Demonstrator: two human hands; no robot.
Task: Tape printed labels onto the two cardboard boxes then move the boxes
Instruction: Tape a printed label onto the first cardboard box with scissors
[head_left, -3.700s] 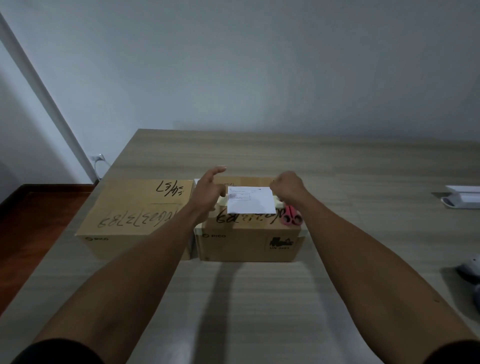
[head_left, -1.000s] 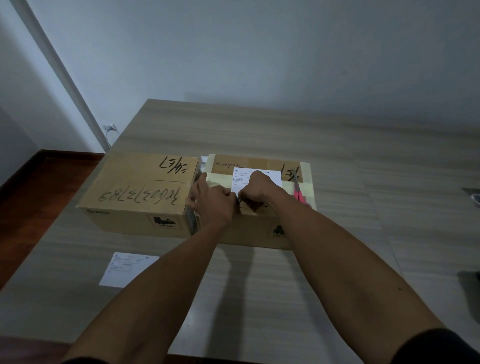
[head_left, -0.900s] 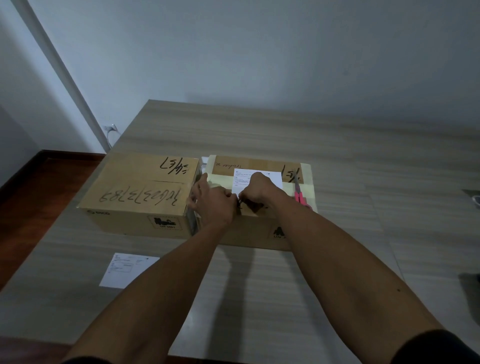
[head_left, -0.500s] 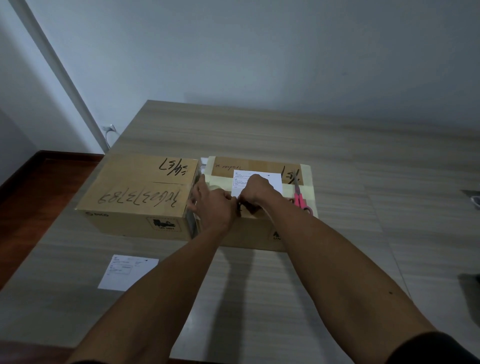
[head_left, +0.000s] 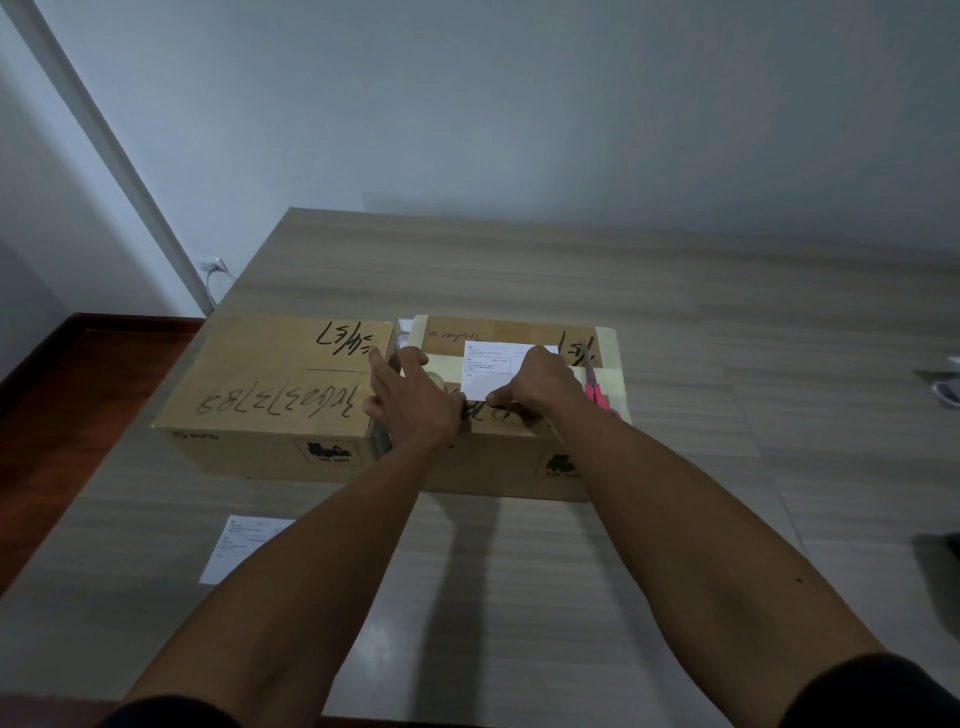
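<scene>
**Both hands on the right box, at the label's near edge**

The left hand (head_left: 410, 402) lay spread at the frame's centre, fingers straight and released, over a pale tape roll (head_left: 435, 381) on the right box (head_left: 511, 452); whether it gripped the roll could not be told. The right hand (head_left: 540, 384) pressed curled fingertips (head_left: 496, 398) on the lower edge of the white label (head_left: 488, 366) atop that box. Pink scissors (head_left: 596, 392) lay just right of it. The left box (head_left: 270, 400) stood beside, touching or nearly so. A second label (head_left: 234, 548) lay on the table (head_left: 519, 270) at lower left.
</scene>
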